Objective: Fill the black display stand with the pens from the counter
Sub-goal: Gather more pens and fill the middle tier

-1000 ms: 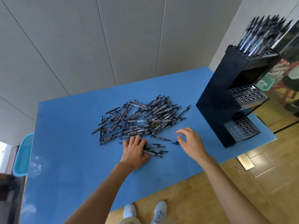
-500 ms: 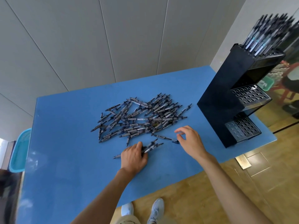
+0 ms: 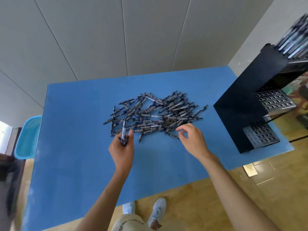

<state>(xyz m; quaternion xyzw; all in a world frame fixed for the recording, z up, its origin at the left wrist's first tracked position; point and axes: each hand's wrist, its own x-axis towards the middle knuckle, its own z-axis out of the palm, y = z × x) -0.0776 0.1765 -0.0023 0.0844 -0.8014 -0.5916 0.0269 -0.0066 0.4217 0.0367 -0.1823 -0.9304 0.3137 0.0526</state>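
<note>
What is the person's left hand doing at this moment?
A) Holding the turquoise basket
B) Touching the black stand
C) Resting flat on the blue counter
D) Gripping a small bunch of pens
D: the left hand is curled round a small bunch of pens, lifted off the blue counter near the loose pile, well away from the black stand.

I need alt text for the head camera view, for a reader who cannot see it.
A person's left hand holds a small bundle of pens above a blue counter, while the open right hand reaches toward the pile of pens. A black display stand at right has two empty perforated tiers.
</note>
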